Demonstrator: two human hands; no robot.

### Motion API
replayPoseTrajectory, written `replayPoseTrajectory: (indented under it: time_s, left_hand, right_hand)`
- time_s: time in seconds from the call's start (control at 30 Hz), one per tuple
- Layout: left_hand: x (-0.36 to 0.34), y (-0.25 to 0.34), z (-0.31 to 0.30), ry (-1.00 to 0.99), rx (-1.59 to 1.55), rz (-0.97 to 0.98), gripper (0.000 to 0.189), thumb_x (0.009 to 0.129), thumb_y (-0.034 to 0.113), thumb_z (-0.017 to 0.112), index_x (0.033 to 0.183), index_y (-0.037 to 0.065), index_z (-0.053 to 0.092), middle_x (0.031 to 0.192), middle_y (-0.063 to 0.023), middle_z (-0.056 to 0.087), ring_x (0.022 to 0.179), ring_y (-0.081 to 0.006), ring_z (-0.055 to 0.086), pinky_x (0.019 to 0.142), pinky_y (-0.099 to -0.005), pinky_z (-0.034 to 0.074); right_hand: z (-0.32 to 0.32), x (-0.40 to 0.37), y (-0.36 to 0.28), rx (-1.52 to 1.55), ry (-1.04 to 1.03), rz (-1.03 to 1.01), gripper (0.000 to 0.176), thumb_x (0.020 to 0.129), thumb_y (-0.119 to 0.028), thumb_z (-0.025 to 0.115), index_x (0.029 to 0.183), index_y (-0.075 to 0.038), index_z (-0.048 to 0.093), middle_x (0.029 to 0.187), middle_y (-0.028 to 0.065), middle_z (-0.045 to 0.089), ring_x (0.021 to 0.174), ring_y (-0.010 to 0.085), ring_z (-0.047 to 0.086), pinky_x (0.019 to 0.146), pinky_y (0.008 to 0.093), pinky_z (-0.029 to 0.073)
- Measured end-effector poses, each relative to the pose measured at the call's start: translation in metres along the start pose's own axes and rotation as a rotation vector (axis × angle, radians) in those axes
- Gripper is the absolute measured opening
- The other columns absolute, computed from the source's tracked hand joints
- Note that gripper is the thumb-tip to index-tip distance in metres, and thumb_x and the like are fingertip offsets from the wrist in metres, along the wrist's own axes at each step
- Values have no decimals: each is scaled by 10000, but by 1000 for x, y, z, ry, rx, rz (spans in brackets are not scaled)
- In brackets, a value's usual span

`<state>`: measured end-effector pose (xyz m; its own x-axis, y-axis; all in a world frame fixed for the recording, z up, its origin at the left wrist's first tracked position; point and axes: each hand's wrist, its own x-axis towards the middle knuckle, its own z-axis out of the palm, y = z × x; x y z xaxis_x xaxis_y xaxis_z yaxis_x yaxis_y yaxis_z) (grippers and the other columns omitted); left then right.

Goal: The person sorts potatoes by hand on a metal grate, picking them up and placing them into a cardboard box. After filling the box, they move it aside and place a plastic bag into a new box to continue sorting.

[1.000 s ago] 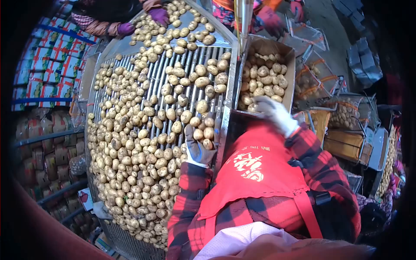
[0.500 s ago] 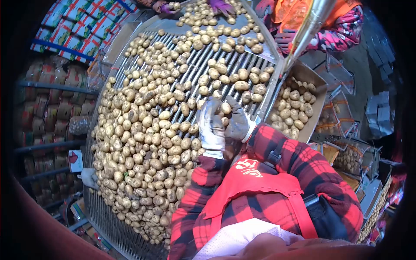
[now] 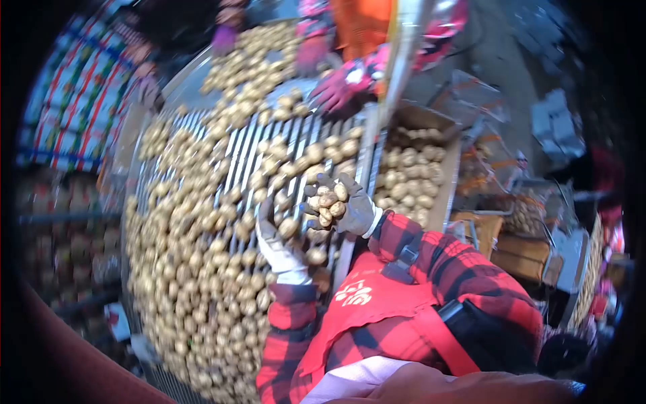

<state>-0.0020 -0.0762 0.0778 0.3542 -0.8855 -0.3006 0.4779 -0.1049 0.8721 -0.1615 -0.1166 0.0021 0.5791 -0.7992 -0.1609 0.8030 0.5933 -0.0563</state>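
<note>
Many yellow-brown potatoes (image 3: pixel 195 296) lie over a slatted metal table (image 3: pixel 237 158). My right hand (image 3: pixel 356 214), in a dirty white glove, is palm up with several small potatoes (image 3: pixel 328 202) held in its curled fingers. To its left, my left hand (image 3: pixel 277 246), gloved too, rests among the loose potatoes with its fingers stretched out and nothing gripped. One potato (image 3: pixel 288 227) lies just beside it. Beyond my right hand, a cardboard box (image 3: pixel 452 176) full of potatoes stands against the table's right edge.
Co-workers' purple-gloved hands (image 3: pixel 336 89) reach over the far end of the table. A metal pole (image 3: pixel 397 60) rises near the box. Printed cartons (image 3: pixel 70 101) are stacked at the far left; crates and bags (image 3: pixel 521 252) stand at the right.
My hands have moved apart. The right one has turned palm up with several potatoes showing in it. The view has shifted, and a co-worker's hand now reaches onto the table.
</note>
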Motion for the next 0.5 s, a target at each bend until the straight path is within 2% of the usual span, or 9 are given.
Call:
replayPoseTrajectory:
  time_s: [0.03,0.1,0.17,0.23,0.3,0.37,0.4,0.43,0.5]
  left_hand:
    - [12,-32,-10,-31,111,102,519,1067,459,462,1392,67,562,1321,-144,599,1177,-248,605,999,-430,517]
    - [6,-39,23,-113,513,-53,407,1071,339,495,1357,68,597,1321,-137,601,1201,-247,588,1049,-429,474]
    - [20,-107,9,-474,833,302,367,1006,228,574,1336,73,614,1358,-209,582,1298,-336,531,1125,-480,394]
    - [9,-132,18,-612,1186,541,447,967,259,608,1379,85,587,1397,-226,551,1324,-396,490,1164,-530,331]
    - [7,-157,15,-703,1447,568,651,903,296,633,1505,116,463,1552,-221,403,1436,-432,353,1182,-593,255]
    - [1,-160,14,-726,1577,606,731,875,306,648,1542,127,408,1587,-229,350,1461,-465,299,1182,-611,246]
    - [1,-162,14,-730,1581,601,731,875,306,648,1542,127,408,1587,-229,350,1461,-465,299,1182,-611,246]
    - [2,-162,13,-738,1585,603,750,863,296,651,1549,128,398,1594,-230,339,1467,-473,287,1184,-615,240]
    - [4,-163,14,-732,1599,598,770,851,286,655,1555,128,388,1601,-231,327,1474,-480,274,1187,-618,235]
  right_hand:
    - [-3,-6,-19,69,19,-16,532,974,-547,611,1354,-175,586,1254,124,609,1071,342,630,930,550,531]
    - [-6,-29,-60,64,8,-127,492,972,-559,606,1254,-156,626,1158,102,658,998,295,641,889,533,549]
    - [-8,-51,-96,-5,196,-323,463,974,-543,604,1211,-146,635,1108,106,672,932,284,642,826,503,565]
    - [-83,-70,-139,102,-115,-327,424,971,-516,602,1203,-164,645,1153,94,666,970,312,646,837,541,555]
    - [-43,-93,-158,84,251,-533,383,970,-507,606,1170,-183,643,1140,77,663,1034,305,624,909,578,516]
    - [-30,-104,-183,-7,414,-702,361,964,-508,630,1052,-158,635,949,65,642,941,280,637,850,559,541]
    - [-60,-113,-206,-13,199,-734,336,994,-486,574,1069,-162,620,1016,85,642,958,312,635,872,590,535]
    - [-46,-113,-221,32,399,-791,324,993,-468,549,998,-148,594,1021,107,636,952,338,627,865,579,532]
    - [-97,-131,-280,-460,-55,-753,368,999,-513,547,1101,-164,605,961,61,625,926,257,589,864,482,517]
